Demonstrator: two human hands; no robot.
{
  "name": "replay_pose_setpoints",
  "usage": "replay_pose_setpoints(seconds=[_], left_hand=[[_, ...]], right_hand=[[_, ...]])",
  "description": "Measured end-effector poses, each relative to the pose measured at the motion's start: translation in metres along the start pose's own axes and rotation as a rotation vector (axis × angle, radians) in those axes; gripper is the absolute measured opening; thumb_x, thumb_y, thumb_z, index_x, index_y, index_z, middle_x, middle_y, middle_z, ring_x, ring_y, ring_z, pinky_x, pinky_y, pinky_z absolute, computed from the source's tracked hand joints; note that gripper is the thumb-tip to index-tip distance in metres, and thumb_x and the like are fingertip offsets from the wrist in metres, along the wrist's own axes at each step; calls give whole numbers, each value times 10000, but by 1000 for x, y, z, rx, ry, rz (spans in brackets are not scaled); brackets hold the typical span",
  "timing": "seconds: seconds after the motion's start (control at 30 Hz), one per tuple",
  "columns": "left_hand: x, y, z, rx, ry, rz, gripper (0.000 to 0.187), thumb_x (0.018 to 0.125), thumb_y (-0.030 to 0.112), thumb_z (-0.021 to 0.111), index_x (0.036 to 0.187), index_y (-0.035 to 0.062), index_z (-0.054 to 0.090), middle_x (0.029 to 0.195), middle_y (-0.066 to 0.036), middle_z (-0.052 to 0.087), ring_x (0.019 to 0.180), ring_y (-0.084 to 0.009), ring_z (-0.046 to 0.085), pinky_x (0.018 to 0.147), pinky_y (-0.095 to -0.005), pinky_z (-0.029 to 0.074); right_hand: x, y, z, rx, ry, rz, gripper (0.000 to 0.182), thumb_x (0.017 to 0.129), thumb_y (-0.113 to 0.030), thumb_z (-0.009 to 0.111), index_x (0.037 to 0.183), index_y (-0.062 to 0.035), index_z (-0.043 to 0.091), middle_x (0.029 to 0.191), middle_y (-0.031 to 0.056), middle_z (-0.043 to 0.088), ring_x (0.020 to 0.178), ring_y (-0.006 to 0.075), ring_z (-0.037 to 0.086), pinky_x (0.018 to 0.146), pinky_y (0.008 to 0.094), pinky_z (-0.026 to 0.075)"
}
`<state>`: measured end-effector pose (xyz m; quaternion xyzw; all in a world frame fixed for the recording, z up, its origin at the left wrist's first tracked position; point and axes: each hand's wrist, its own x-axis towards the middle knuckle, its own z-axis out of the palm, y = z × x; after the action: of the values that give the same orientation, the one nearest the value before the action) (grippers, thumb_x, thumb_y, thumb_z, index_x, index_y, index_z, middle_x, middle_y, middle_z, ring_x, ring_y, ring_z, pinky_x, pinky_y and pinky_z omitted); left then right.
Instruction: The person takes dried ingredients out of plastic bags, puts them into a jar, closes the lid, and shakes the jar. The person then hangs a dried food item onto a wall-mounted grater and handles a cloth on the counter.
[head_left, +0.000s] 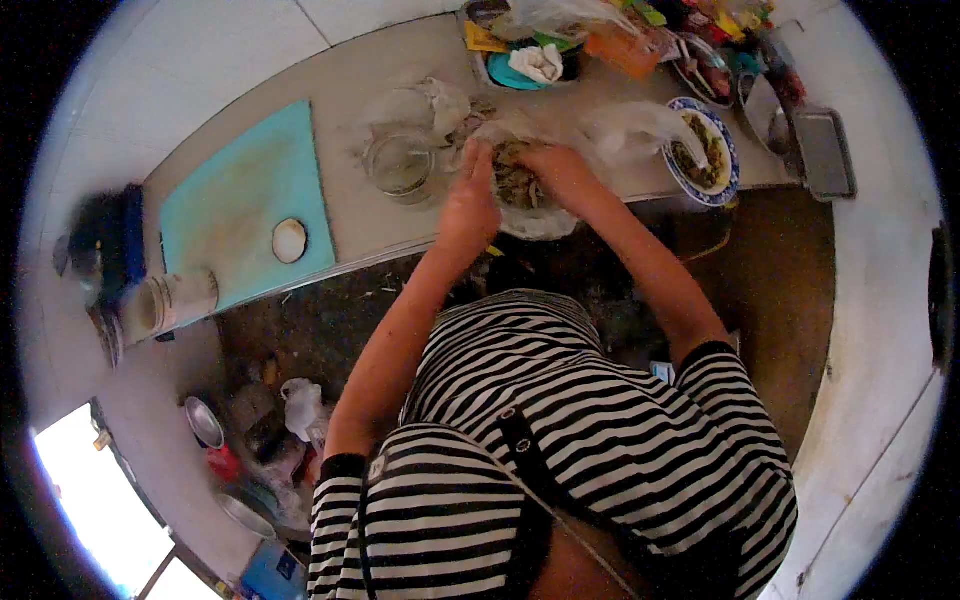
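A clear bowl sits near the counter's front edge, with greyish-brown pieces of food in it. My left hand is at the bowl's left side, its fingers reaching to the food. From the right, my right hand reaches into the same bowl, its fingertips among the pieces. Blur and the food hide what the fingers of either hand hold. Just left of the bowl stands a round glass bowl, and behind it lies a crumpled clear plastic bag.
A turquoise mat with a small white round dish lies at the left. On the right are a plastic bag, a blue-rimmed plate of food and a grey tray. Packets crowd the back.
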<state>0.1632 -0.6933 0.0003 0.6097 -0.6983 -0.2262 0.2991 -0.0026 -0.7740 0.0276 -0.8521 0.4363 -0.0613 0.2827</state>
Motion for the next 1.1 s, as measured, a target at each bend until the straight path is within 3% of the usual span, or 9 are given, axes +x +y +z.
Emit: replay_pose_setpoints(seconds=[0.2,0.3,0.43,0.5,0.63,0.73,0.83,1.03,1.1], left_hand=[[-16,-18,6,-227,142,-18,553,773,-85,431,1317,14,416,1301,-234,450,1140,-387,493,916,-397,436],[-30,5,-14,-379,179,-25,478,785,-86,438,1254,3,456,1185,-214,514,1044,-383,530,884,-398,442],[-45,40,-63,-536,143,-76,428,774,-63,529,1197,-21,474,1128,-210,513,1029,-368,526,882,-398,436],[-50,33,-74,-325,321,-32,501,750,-37,590,1230,-26,445,1170,-225,487,1079,-371,496,929,-407,408],[-44,23,-102,-61,597,-38,691,702,18,684,1310,-23,360,1230,-247,439,1158,-406,429,1001,-430,352],[-37,6,-108,-32,592,-60,799,692,31,700,1364,-19,272,1271,-257,401,1200,-421,393,1028,-452,317],[-35,-13,-104,-120,502,-37,830,694,24,700,1385,-22,243,1307,-253,386,1231,-413,379,1034,-438,320],[-23,-28,-72,-623,491,-94,824,707,20,691,1389,-36,232,1349,-260,358,1253,-396,372,1040,-410,324],[-25,-27,-77,-466,500,-85,827,708,13,683,1392,-37,221,1340,-263,360,1250,-409,366,1038,-419,322]], right_hand=[[-22,-4,-20,35,256,-222,425,684,112,575,1076,-45,620,1037,128,646,973,283,627,832,352,491],[-25,-18,-49,170,112,-109,395,720,60,589,1088,-77,622,1127,147,622,1052,306,588,918,387,451],[-17,-47,-73,225,130,-59,342,771,70,588,1086,-57,624,1088,86,650,1014,196,623,852,300,494],[-9,-78,-88,245,115,-75,330,783,54,594,1087,-70,625,1070,78,656,1019,189,620,864,295,491],[24,-122,-75,196,134,-338,337,749,57,586,1061,-63,627,1050,107,653,988,251,621,845,326,492],[57,-139,-52,70,133,-570,331,693,65,563,1002,-37,626,981,149,629,910,351,593,790,414,478],[69,-153,-36,-205,-67,-449,271,697,54,561,950,-28,612,926,170,613,903,361,586,770,460,465],[80,-169,-13,-397,-168,-336,201,701,3,575,901,12,556,934,192,599,898,391,572,760,484,455],[78,-170,-17,-320,-179,-321,265,698,-5,578,961,18,551,973,197,599,925,394,566,782,482,453]])
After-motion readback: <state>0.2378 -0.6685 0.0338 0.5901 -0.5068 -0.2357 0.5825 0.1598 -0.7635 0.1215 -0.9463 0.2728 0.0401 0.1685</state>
